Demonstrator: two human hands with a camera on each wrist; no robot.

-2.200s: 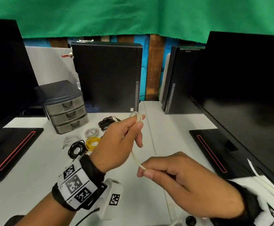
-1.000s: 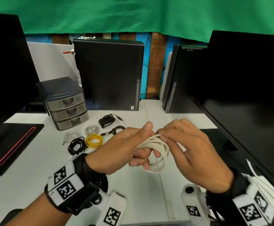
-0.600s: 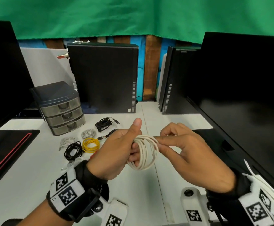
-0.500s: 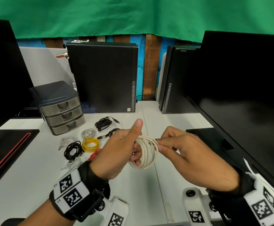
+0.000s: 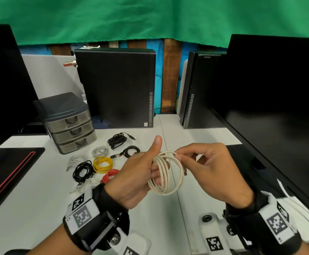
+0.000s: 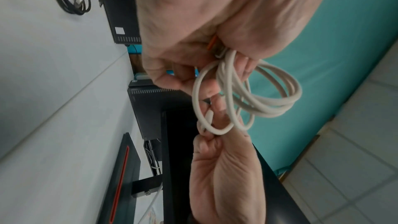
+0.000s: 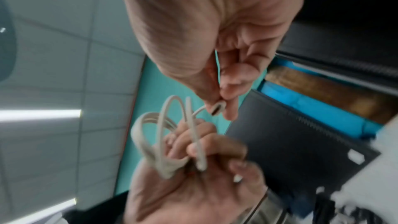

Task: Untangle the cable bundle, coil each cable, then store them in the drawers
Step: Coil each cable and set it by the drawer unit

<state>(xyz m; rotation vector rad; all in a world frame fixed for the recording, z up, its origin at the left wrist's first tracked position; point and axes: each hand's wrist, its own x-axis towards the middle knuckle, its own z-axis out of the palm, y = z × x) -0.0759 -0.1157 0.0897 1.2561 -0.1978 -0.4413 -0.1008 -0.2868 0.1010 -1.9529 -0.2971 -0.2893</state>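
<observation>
Above a white desk [image 5: 39, 199], a person's left hand [image 5: 133, 179] holds a cream cable [image 5: 165, 173] wound into a coil of several loops, the fingers curled through the loops and the thumb raised. The right hand [image 5: 212, 173] pinches the cable's free end between thumb and forefinger at the top of the coil; in the right wrist view the pinched part shows as a small oval connector [image 7: 218, 108]. The coil hangs in the air between the two hands, clear of the desk. Behind and to the left of the hands, coiled cables lie on the desk in a loose group: a yellow cable [image 5: 102, 164], a red cable [image 5: 110, 175], a black cable [image 5: 83, 170], another black cable [image 5: 117, 140] farther back, and pale ones [image 5: 100, 150] among them. A grey three-drawer unit [image 5: 67, 124] stands just behind that group, all three drawers closed. Two dark computer towers [image 5: 117, 89] stand upright at the back of the desk, with black monitors [image 5: 278, 100] at either side and a green cloth [image 5: 150, 19] hanging above.
</observation>
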